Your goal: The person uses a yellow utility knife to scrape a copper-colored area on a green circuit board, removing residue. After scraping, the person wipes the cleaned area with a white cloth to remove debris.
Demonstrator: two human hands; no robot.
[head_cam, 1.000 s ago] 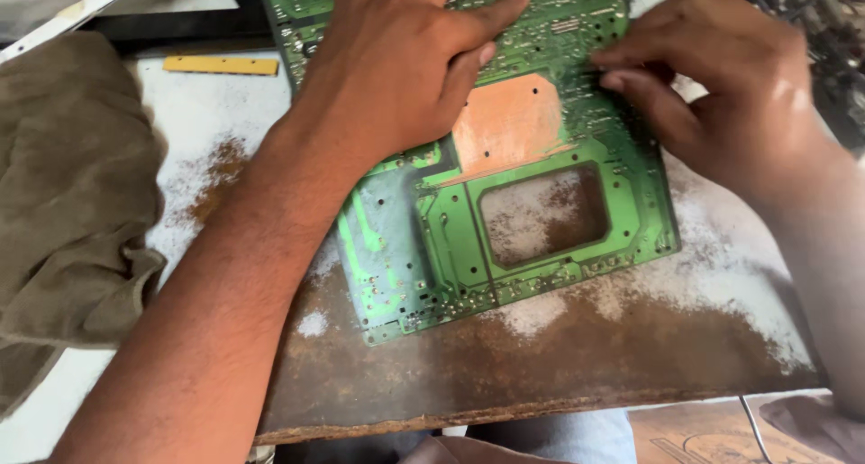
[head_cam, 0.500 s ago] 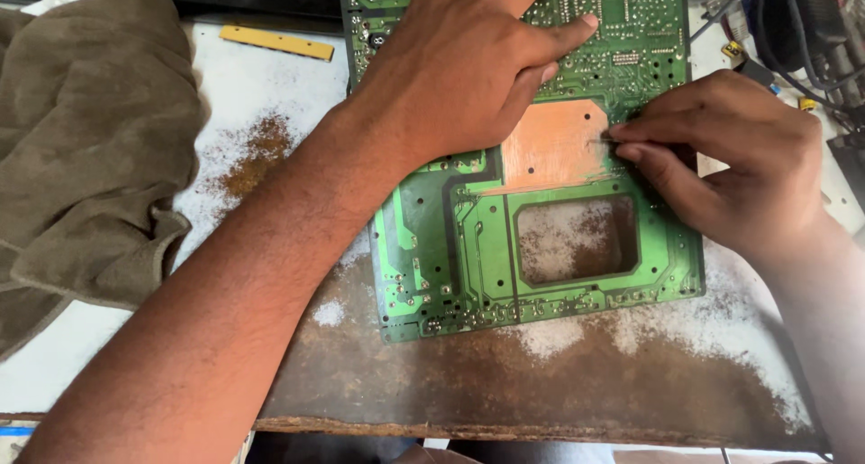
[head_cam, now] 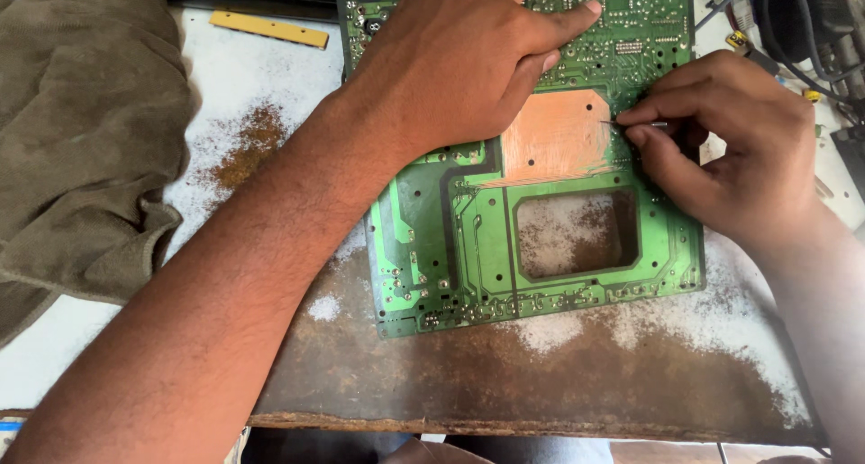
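A large green circuit board lies solder side up on a worn, rusty white table. It has a bare copper patch and a rectangular cut-out. My left hand lies flat on the board, pressing it down, with the index finger stretched to the right. My right hand pinches a thin metal pointed tool; its tip touches the board at the copper patch's right edge.
A crumpled olive-brown cloth covers the table's left side. A yellow strip lies at the back. Dark cables and gear sit at the top right. The table's front edge is chipped.
The view has drifted, so the board sits lower and further right in the picture. My right hand has settled at the copper patch's right edge with the tool tip now visible.
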